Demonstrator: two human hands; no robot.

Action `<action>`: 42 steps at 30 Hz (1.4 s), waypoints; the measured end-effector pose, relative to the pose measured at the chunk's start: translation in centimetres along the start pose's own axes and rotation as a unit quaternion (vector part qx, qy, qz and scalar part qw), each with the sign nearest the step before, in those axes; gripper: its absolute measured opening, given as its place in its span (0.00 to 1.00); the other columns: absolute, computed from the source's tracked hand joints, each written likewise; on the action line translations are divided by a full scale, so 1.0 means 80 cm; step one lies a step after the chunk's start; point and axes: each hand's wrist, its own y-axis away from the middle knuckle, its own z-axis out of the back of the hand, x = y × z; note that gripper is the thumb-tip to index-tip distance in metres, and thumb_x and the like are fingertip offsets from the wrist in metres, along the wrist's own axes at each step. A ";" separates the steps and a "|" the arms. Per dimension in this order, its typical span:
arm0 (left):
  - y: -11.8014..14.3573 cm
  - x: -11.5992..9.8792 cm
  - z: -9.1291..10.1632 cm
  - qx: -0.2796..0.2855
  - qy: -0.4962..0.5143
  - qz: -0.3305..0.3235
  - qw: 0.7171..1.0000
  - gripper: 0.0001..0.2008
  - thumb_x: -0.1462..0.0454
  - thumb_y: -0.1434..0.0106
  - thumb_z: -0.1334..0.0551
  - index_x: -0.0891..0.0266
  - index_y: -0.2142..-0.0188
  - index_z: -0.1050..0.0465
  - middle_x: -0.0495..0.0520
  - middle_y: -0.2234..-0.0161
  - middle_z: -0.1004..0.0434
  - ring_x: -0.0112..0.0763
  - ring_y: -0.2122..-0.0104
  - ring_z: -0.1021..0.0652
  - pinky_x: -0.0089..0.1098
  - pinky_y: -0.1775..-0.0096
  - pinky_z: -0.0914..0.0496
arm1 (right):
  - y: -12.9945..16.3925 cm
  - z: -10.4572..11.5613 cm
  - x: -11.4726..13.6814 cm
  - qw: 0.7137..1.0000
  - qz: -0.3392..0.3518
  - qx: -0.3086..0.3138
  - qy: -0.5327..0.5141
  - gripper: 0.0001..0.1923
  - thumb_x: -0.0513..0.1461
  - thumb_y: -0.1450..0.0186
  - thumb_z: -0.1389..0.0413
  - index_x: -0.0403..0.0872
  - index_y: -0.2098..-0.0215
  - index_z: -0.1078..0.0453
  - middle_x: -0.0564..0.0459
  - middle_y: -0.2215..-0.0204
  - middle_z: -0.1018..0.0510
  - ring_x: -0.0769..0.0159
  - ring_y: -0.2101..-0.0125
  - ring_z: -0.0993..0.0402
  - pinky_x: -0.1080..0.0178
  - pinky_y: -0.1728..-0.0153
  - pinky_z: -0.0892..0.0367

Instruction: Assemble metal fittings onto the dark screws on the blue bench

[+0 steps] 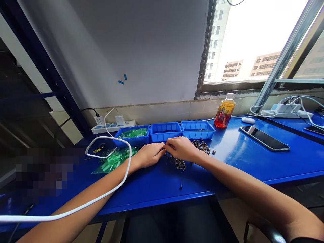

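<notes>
Blue laminate covers the workbench (227, 168), and a white cable (118, 184) loops across its near edge and over the left forearm. One small dark screw (181, 184) lies alone close to the front edge. Just beyond it both hands meet at their fingertips: the left hand (149, 154) is curled with fingers drawn together, the right hand (182, 149) likewise pinched, and between them sits something too small to make out, so I cannot tell whether either truly grips a piece. Under and beside the right hand lies a scatter of small dark metal parts (177, 163), with a second cluster (201, 145) just behind it. These look light, hard and stiff, likely to roll or skid on the slick surface, so each seems best taken by a fingertip pinch across its shank rather than its ends. Left of the left hand lies a clear bag of green plastic pieces (113, 161), soft-sided and light.

Farther back stand three blue bins (165, 132) in a row, the left one holding more green bags. Behind them is a white power strip (112, 127); to the right, an orange drink bottle (224, 111), a white mouse (248, 120) and a dark phone (264, 137). A window (253, 44) shows buildings outside.
</notes>
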 end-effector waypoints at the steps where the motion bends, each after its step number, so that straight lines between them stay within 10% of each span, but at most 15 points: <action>1: 0.000 0.000 0.000 0.000 0.001 -0.003 1.000 0.15 0.58 0.34 0.55 0.60 0.64 0.34 0.54 0.65 0.24 0.37 0.64 0.25 0.32 0.64 0.34 | 0.000 0.000 0.000 1.000 0.002 -0.001 -0.001 0.15 0.43 0.34 0.54 0.45 0.71 0.30 0.51 0.74 0.24 0.69 0.74 0.30 0.67 0.76 0.52; 11: -0.001 0.000 0.000 0.015 -0.026 0.011 0.999 0.17 0.57 0.34 0.57 0.61 0.66 0.33 0.56 0.65 0.24 0.38 0.65 0.25 0.32 0.66 0.35 | 0.002 0.000 0.000 0.999 0.020 -0.001 -0.040 0.11 0.38 0.38 0.50 0.46 0.57 0.32 0.55 0.76 0.24 0.69 0.74 0.31 0.67 0.76 0.52; 42: -0.001 0.000 0.001 0.013 -0.031 -0.014 0.999 0.15 0.58 0.34 0.55 0.61 0.65 0.33 0.55 0.65 0.24 0.37 0.65 0.25 0.31 0.67 0.35 | -0.001 0.000 0.000 1.000 -0.016 0.010 0.015 0.13 0.41 0.34 0.55 0.45 0.64 0.29 0.51 0.71 0.21 0.66 0.71 0.27 0.66 0.75 0.50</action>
